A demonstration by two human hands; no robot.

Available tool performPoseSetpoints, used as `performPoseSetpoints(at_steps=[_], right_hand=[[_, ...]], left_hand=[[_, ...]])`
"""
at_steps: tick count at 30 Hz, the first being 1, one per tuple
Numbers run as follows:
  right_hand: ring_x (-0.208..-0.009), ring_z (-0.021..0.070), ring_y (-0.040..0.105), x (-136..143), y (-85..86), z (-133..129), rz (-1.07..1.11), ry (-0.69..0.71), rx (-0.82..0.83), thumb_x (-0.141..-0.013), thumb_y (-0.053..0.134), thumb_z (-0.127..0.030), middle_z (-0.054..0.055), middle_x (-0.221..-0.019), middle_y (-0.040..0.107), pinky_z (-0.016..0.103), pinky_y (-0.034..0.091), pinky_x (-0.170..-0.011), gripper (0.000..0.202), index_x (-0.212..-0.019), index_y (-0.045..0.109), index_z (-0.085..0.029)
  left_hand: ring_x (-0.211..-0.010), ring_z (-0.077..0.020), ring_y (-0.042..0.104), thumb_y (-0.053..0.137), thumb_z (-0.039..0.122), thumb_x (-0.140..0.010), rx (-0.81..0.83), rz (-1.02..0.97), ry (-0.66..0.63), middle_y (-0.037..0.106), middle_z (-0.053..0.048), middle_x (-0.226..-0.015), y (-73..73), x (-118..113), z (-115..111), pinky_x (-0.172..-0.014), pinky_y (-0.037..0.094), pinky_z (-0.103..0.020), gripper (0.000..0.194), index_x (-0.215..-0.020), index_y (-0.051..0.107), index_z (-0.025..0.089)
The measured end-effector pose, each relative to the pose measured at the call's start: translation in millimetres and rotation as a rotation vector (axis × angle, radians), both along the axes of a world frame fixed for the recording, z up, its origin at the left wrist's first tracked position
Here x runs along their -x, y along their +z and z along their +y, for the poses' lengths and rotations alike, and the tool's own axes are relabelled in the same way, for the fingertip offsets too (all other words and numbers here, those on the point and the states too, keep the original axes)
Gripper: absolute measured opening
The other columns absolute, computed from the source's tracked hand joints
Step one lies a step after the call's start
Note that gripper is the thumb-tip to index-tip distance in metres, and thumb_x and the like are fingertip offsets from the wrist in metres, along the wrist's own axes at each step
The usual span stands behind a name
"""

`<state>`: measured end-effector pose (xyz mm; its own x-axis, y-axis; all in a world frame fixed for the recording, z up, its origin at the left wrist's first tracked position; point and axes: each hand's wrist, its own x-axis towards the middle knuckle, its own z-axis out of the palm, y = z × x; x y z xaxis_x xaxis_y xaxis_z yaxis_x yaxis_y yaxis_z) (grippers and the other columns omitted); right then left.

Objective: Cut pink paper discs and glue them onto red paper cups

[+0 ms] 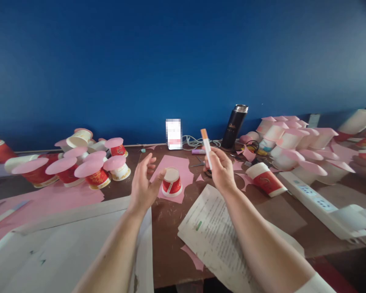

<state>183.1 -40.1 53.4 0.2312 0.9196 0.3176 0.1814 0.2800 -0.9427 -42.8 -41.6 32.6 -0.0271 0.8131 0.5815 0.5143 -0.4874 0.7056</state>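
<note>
An upside-down red and white paper cup stands on a sheet of pink paper in the middle of the table. Just left of it my left hand is open, fingers apart, with the thumb close to the cup's base; whether it touches I cannot tell. My right hand is closed around a slim white pen with an orange end, held tilted above the table to the right of the cup.
Several cups with pink paper tops stand at left and right. A black flask, a phone, a tilted red cup, a power strip, printed sheets, a white board and pink scraps lie around.
</note>
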Motion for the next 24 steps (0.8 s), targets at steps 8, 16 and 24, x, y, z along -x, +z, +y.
performPoseSetpoints(at_steps=[8, 16, 24], right_hand=[[-0.06, 0.009, 0.053, 25, 5.7, -16, 0.392, 0.602, 0.174, -0.079, 0.066, -0.04, -0.001, -0.074, 0.058, 0.021, 0.045, -0.053, 0.026, -0.097, 0.063, -0.021], [-0.048, 0.0042, 0.041, 24, 5.4, -17, 0.237, 0.619, 0.211, -0.076, 0.069, -0.034, -0.003, -0.064, 0.056, 0.017, 0.031, -0.041, 0.021, -0.088, 0.069, -0.016], [-0.054, 0.007, 0.049, 24, 3.2, -18, 0.472, 0.668, 0.067, -0.074, 0.072, -0.039, -0.001, -0.077, 0.06, 0.02, 0.04, -0.046, 0.036, -0.105, 0.067, -0.023]], left_hand=[[-0.078, -0.0153, 0.06, 0.054, 0.039, -0.086, -0.073, -0.14, 0.086, 0.064, -0.005, -0.092, 10.2, -1, -10, -0.073, 0.049, -0.029, 0.035, -0.114, 0.06, 0.02], [-0.055, -0.0069, 0.047, 0.061, 0.041, -0.082, 0.273, -0.522, -0.312, 0.059, 0.001, -0.078, 17.5, 0, -12, -0.049, 0.038, -0.02, 0.043, -0.118, 0.055, 0.02], [-0.059, -0.0079, 0.056, 0.067, 0.032, -0.079, 0.356, -0.69, -0.468, 0.064, 0.0, -0.071, 14.3, -3, -10, -0.056, 0.046, -0.021, 0.022, -0.092, 0.062, 0.016]])
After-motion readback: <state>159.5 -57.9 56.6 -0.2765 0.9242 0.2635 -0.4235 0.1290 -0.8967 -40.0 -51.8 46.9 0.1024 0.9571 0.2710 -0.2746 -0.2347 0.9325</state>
